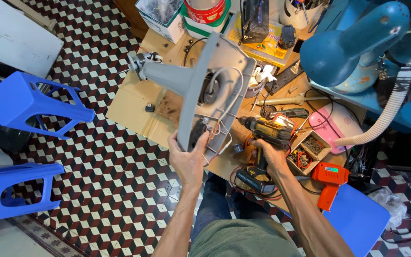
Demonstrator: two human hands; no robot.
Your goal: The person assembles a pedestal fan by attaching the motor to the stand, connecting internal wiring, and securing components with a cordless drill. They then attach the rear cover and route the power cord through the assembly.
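**benchrat:** While the left hand is gripping the near edge of that grey fan base and tipping it up on its side over the cardboard sheet, the right hand is clenching the handle of a yellow cordless drill and pointing the bit at the open underside, right by the loose wires. Anyone else thinking that's getting crowded?

**fixit_mo:** Yeah. I'd say the trick is keeping the bit square to the screw and going slow on the trigger, since those wires are hanging just beside the tip. The left thumb is sitting close too, so I'd be sliding it further along the rim.

**benchrat:** Room-wise, the right is looking tight: a cardboard box of screws is sitting just beside the drill hand, an orange tool is lying near the forearm, and a blue fan housing is looming above.

**fixit_mo:** The left is looking better. The base's stem is sticking out towards the tiled floor, and the blue stools are standing well apart from it.
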